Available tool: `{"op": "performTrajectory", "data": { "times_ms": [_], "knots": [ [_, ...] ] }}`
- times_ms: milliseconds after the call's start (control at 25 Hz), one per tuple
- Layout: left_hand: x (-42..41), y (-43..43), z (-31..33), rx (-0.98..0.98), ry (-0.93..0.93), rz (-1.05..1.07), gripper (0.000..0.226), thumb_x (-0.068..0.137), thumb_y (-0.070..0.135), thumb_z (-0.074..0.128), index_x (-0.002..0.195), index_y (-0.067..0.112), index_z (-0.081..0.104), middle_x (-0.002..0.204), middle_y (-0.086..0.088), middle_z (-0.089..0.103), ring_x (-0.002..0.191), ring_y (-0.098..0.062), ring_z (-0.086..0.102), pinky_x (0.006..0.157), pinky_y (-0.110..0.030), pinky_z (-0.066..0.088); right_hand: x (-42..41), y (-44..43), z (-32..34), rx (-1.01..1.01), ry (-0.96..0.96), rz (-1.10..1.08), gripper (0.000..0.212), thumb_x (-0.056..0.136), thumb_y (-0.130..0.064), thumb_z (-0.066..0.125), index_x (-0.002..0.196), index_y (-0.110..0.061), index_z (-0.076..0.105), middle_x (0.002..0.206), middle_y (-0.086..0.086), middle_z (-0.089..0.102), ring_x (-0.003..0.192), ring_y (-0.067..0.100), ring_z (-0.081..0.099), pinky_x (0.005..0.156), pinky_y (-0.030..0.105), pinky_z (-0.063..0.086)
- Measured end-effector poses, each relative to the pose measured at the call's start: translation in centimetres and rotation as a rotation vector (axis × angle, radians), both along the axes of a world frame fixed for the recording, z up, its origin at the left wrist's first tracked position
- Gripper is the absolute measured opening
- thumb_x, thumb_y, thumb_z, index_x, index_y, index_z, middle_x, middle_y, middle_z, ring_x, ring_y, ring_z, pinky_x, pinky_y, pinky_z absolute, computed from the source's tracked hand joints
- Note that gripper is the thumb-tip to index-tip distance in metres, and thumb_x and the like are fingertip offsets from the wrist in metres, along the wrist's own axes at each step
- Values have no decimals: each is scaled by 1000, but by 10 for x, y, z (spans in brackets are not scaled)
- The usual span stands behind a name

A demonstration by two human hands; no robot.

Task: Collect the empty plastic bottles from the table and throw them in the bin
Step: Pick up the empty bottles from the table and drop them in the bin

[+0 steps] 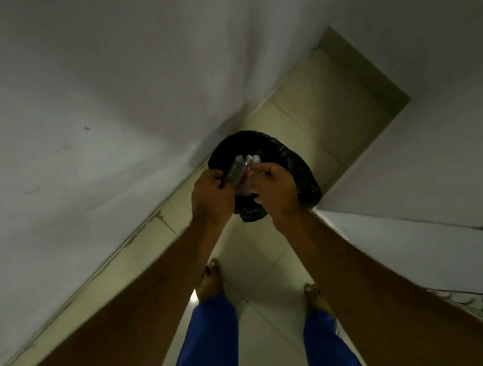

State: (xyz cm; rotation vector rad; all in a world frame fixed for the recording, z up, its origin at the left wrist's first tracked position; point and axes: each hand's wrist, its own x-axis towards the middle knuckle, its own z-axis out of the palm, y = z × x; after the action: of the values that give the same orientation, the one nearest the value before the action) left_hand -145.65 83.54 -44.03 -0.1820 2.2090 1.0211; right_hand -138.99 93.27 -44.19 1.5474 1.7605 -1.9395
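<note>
Both hands, left [210, 196] and right [278, 192], clasp clear bottles [240, 169] together above the black-lined bin [302, 173].

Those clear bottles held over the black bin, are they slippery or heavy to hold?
Probably light: the bottles look clear and empty. Likely slippery and apt to roll, being smooth and round, so both the left hand and right hand bunch them above the bin.

Bin [302, 173] liner black; bottles [240, 169] clear, red label; trousers [212, 344] blue; walls [77, 110] white.
</note>
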Motion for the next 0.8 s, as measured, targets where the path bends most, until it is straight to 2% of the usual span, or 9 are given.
{"op": "performTrajectory", "data": {
  "times_ms": [40, 120, 200, 280, 360, 480, 600, 800],
  "knots": [
    [1, -9, 19, 5, 11, 46, 26, 84, 11, 61, 109, 12, 62, 99, -9, 65, 91, -29, 65, 78, -38, 56, -1, -5, 26, -62, 15, -19, 14, 97, -19, 57, 107, -15, 65, 95, 2, 69, 84, 17, 67, 73, 30, 58],
    [3, -27, 78, 67, 38, 170, 23, 87, 10, 62, 110, 14, 62, 87, -4, 64, 74, -21, 61, 60, -26, 51, -3, -15, 94, -117, 75, 2, 12, 101, -15, 53, 98, -14, 65, 86, 1, 68, 77, 15, 65, 70, 30, 59],
    [10, -46, 145, 135, 79, 282, 23, 89, 10, 62, 112, 12, 64, 81, -2, 62, 66, -17, 55, 50, -17, 44, -1, -30, 164, -143, 130, 69, 10, 100, -15, 57, 100, -12, 66, 87, 4, 69, 79, 18, 65, 80, 41, 60],
    [24, -68, 219, 191, 160, 362, 23, 90, 13, 61, 113, 11, 66, 92, -4, 67, 78, -19, 61, 61, -18, 48, 4, -48, 240, -161, 193, 147, 11, 98, -18, 59, 105, -13, 67, 92, 3, 72, 83, 18, 68, 85, 41, 58],
    [46, -96, 298, 240, 258, 463, 25, 91, 15, 62, 115, 12, 65, 102, -5, 70, 91, -18, 64, 76, -25, 50, 12, -72, 314, -156, 260, 251, 7, 97, -20, 61, 100, -19, 68, 95, 1, 74, 83, 16, 70, 83, 38, 58],
    [78, -146, 414, 288, 398, 634, 25, 91, 16, 63, 116, 13, 64, 100, -2, 68, 86, -11, 62, 73, -20, 48, 21, -118, 424, -150, 381, 445, 6, 96, -23, 63, 99, -21, 68, 96, 1, 74, 85, 18, 71, 78, 36, 58],
    [113, -220, 514, 308, 539, 836, 27, 91, 15, 63, 118, 12, 63, 96, 0, 66, 84, -6, 60, 68, -15, 46, 33, -189, 521, -135, 468, 683, 12, 96, -24, 62, 104, -19, 68, 99, 3, 74, 88, 19, 72, 79, 37, 59],
    [177, -364, 627, 300, 747, 1139, 28, 93, 19, 61, 121, 16, 62, 105, -1, 66, 93, -11, 62, 69, -17, 48, 57, -343, 634, -166, 612, 985, 9, 97, -26, 60, 103, -23, 67, 101, 2, 74, 90, 18, 72, 80, 34, 60]
  ]
}}
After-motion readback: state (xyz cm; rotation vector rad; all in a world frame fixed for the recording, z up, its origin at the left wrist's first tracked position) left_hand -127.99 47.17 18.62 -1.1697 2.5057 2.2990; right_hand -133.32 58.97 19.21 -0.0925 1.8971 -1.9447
